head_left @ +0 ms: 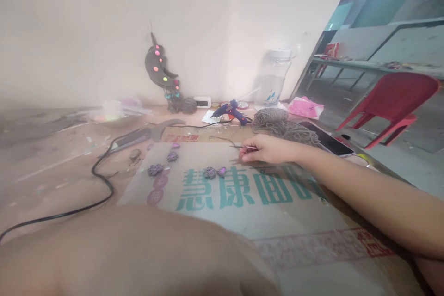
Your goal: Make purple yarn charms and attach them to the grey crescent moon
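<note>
My right hand (258, 149) reaches in from the right, its fingers pinched around a thin pointed tool (236, 146) with a pinkish handle; its exact kind is unclear. A thin dark strand (222, 139) runs near the tool's tip. A large blurred skin-coloured shape, seemingly my left arm or hand (138, 249), fills the lower left close to the camera; no fingers can be made out. On the printed sheet (208, 222) lie knitted purple-grey flowers (155, 169) and a small purple heart (221, 172). Grey yarn (272, 120) sits just behind my right hand.
A blue glue gun (233, 112) rests at the back, with a black cord (104, 192) crossing the table's left. A clear bottle (275, 78), pink cloth (305, 107) and phone (328, 139) stand or lie at back right. A dark crescent ornament (157, 67) is against the wall.
</note>
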Action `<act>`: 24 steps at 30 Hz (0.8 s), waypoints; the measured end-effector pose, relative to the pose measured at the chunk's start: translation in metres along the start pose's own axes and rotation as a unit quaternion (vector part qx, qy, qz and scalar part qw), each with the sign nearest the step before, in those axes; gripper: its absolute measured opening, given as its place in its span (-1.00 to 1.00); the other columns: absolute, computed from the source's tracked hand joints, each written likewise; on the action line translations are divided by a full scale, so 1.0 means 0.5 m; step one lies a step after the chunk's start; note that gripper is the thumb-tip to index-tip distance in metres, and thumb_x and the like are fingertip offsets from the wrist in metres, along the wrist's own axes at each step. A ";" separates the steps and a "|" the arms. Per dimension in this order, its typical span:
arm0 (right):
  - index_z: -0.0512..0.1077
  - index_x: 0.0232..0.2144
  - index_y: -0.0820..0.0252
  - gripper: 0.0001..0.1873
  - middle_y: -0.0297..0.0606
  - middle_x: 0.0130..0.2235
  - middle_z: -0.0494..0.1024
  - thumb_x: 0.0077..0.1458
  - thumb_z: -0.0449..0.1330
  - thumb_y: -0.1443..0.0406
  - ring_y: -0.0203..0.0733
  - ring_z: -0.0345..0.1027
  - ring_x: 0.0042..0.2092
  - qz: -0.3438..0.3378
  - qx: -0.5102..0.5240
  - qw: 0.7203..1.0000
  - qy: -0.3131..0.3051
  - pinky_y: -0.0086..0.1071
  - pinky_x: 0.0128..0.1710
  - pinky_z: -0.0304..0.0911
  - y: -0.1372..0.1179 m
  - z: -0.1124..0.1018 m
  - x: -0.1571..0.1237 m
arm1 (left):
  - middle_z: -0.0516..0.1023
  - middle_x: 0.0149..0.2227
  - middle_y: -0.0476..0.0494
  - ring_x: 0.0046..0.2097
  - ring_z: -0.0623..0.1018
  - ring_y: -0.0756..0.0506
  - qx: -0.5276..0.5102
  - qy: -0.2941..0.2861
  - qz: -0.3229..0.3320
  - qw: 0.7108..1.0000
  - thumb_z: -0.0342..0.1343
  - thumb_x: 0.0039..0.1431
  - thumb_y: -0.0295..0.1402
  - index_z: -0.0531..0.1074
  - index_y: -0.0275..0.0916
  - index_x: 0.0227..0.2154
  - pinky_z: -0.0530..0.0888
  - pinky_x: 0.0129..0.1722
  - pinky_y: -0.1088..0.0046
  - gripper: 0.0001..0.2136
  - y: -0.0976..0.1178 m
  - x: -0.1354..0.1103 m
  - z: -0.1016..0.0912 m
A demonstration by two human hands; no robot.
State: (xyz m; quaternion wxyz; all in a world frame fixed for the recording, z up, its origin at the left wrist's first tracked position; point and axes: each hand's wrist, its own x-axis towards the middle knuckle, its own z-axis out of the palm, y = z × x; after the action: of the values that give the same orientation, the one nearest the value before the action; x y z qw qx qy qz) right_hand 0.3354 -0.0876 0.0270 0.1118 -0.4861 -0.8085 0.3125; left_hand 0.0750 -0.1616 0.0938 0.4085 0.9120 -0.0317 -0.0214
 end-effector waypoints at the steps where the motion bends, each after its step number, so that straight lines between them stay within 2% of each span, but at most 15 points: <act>1: 0.42 -0.42 0.22 -0.71 -0.39 -0.47 0.39 0.08 0.20 0.09 -0.30 0.23 -0.42 -0.008 0.017 1.000 0.013 -0.42 -0.37 0.14 -0.009 -0.005 -0.005 | 0.62 -0.44 -0.09 -0.40 0.57 -0.11 -0.006 0.016 -0.025 1.000 0.20 0.05 0.03 0.65 0.05 -0.35 0.49 -0.48 0.43 -0.75 -0.002 -0.005 -0.016; 2: 0.37 -0.45 0.21 -0.66 -0.42 -0.51 0.31 0.10 0.18 0.04 -0.32 0.17 -0.46 -0.012 0.033 0.999 0.041 -0.42 -0.40 0.10 -0.018 -0.009 -0.011 | 0.59 -0.49 -0.07 -0.45 0.54 -0.09 -0.013 0.048 -0.047 0.998 0.15 0.11 0.02 0.63 0.03 -0.44 0.48 -0.49 0.44 -0.74 -0.007 -0.010 -0.033; 4: 0.30 -0.50 0.18 -0.54 -0.47 -0.56 0.15 0.17 0.09 -0.06 -0.36 0.02 -0.53 -0.009 0.060 0.992 0.108 -0.43 -0.48 0.00 -0.036 -0.011 -0.019 | 0.58 -0.48 -0.04 -0.45 0.52 -0.07 0.014 0.166 -0.181 0.969 0.01 0.26 -0.03 0.58 -0.04 -0.48 0.48 -0.42 0.43 -0.65 -0.030 -0.021 -0.059; 6: 0.30 -0.49 0.18 -0.49 -0.48 -0.57 0.09 0.20 0.03 -0.12 -0.37 -0.04 -0.55 -0.014 0.090 0.983 0.160 -0.42 -0.52 -0.06 -0.049 0.001 -0.020 | 0.55 -0.47 -0.01 -0.45 0.51 -0.07 0.109 0.297 -0.296 0.901 -0.03 0.28 -0.02 0.54 -0.10 -0.43 0.44 -0.45 0.45 -0.63 -0.070 -0.032 -0.068; 7: 0.31 -0.46 0.18 -0.50 -0.47 -0.56 0.11 0.19 0.04 -0.12 -0.37 -0.03 -0.54 -0.017 0.106 0.977 0.182 -0.42 -0.52 -0.06 -0.052 0.012 -0.017 | 0.56 -0.44 -0.02 -0.41 0.53 -0.09 0.162 0.339 -0.326 0.867 -0.02 0.26 -0.02 0.54 -0.12 -0.39 0.44 -0.42 0.44 -0.65 -0.095 -0.038 -0.065; 9: 0.35 -0.42 0.19 -0.60 -0.44 -0.52 0.21 0.14 0.14 -0.03 -0.36 0.03 -0.51 -0.016 0.129 0.968 0.215 -0.42 -0.50 -0.02 -0.054 0.038 -0.008 | 0.62 -0.27 -0.06 -0.23 0.58 -0.15 0.214 0.370 -0.343 0.836 -0.01 0.26 -0.05 0.56 -0.14 -0.28 0.47 -0.22 0.37 -0.67 -0.148 -0.048 -0.047; 12: 0.43 -0.36 0.22 -0.74 -0.43 -0.51 0.24 0.09 0.17 0.12 -0.34 0.05 -0.50 0.008 0.129 0.966 0.222 -0.42 -0.48 0.00 -0.050 0.073 0.005 | 0.62 -0.09 -0.11 -0.08 0.57 -0.19 0.206 0.360 -0.351 0.839 -0.06 0.30 -0.06 0.56 -0.13 -0.09 0.45 -0.05 0.29 -0.62 -0.210 -0.059 -0.007; 14: 0.46 -0.27 0.23 -0.73 -0.45 -0.54 0.20 0.11 0.13 0.15 -0.32 0.04 -0.50 0.014 0.115 0.969 0.216 -0.43 -0.49 0.00 -0.047 0.085 0.009 | 0.59 -0.02 -0.16 0.00 0.54 -0.20 0.198 0.341 -0.331 0.857 -0.08 0.32 -0.07 0.54 -0.16 -0.02 0.42 0.03 0.27 -0.60 -0.230 -0.061 0.012; 16: 0.46 -0.16 0.24 -0.68 -0.41 -0.50 0.28 0.15 0.10 0.14 -0.29 0.13 -0.47 0.012 0.098 0.971 0.219 -0.42 -0.46 0.07 -0.044 0.089 0.009 | 0.57 -0.02 -0.21 0.03 0.51 -0.22 0.199 0.318 -0.310 0.873 -0.03 0.31 -0.08 0.54 -0.19 -0.01 0.40 0.05 0.25 -0.60 -0.235 -0.060 0.021; 19: 0.46 -0.09 0.25 -0.60 -0.24 -0.31 0.49 0.22 0.06 0.08 -0.18 0.33 -0.29 -0.003 0.067 0.971 0.228 -0.37 -0.31 0.22 -0.043 0.090 0.004 | 0.54 -0.08 -0.22 0.01 0.50 -0.23 0.200 0.302 -0.294 0.885 0.07 0.25 -0.12 0.56 -0.19 -0.06 0.40 0.01 0.24 -0.66 -0.230 -0.056 0.023; 24: 0.45 -0.04 0.27 -0.52 -0.15 -0.17 0.55 0.31 -0.05 0.03 -0.10 0.40 -0.13 -0.023 0.049 0.972 0.229 -0.32 -0.19 0.26 -0.054 0.089 -0.008 | 0.60 -0.27 -0.09 -0.23 0.55 -0.13 0.109 0.338 -0.289 0.889 0.10 0.24 -0.14 0.57 -0.17 -0.29 0.43 -0.20 0.37 -0.75 -0.219 -0.049 0.030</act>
State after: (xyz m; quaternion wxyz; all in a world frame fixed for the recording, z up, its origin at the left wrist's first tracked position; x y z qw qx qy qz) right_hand 0.2965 -0.1176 0.0091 0.3246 -0.5199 -0.7560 0.2298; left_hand 0.0540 -0.0982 0.0024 0.2685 0.8715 0.3714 0.1747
